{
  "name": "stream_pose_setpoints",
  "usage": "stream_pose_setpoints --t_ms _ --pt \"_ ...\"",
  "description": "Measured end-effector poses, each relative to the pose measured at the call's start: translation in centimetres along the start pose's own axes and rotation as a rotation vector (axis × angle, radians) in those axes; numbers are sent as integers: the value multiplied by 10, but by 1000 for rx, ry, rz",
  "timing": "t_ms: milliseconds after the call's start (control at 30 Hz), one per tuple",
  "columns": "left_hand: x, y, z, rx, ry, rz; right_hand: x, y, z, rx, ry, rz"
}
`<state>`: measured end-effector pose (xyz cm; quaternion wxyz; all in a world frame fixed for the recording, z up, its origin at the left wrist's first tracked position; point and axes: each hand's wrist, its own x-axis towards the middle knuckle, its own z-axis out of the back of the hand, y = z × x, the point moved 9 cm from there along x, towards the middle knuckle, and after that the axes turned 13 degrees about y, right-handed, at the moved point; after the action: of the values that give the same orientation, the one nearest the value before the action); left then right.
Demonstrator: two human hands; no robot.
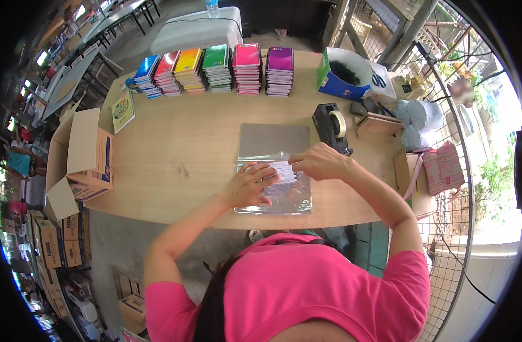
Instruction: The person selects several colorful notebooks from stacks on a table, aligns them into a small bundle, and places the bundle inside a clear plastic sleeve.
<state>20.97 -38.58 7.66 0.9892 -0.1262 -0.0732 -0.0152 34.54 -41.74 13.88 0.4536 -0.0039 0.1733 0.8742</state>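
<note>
In front of me on the wooden table lies a stack of clear plastic bags (pixel 275 137), with a small white paper piece (pixel 286 172) on or inside the top one; I cannot tell which. My left hand (pixel 250 186) rests over the left part of the paper, palm down, fingers stretched out and apart. At the paper's upper right corner my right hand (pixel 322 162) has its fingers curled together in a pinch. Whether they grip the paper, the plastic or something small is hidden. Just beyond the right hand stands a black tape dispenser (pixel 329 130) with a roll of tape.
Several stacks of notebooks (pixel 217 69), sorted by colour, line the table's far edge. An open cardboard box (pixel 90 142) and a yellow-green booklet (pixel 123 112) are at the left. A blue-green box (pixel 343 77) stands far right, near a wire mesh fence (pixel 443 268).
</note>
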Motion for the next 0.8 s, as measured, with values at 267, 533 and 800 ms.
stream_pose_setpoints --t_ms 267,533,800 --pt "19 7 2 0 334 -82 37 -8 -5 122 25 177" --pt "13 21 -21 -89 370 -51 56 1 -8 122 -214 189" --pt "0 -2 22 -297 -310 256 34 -60 -68 729 -407 -162"
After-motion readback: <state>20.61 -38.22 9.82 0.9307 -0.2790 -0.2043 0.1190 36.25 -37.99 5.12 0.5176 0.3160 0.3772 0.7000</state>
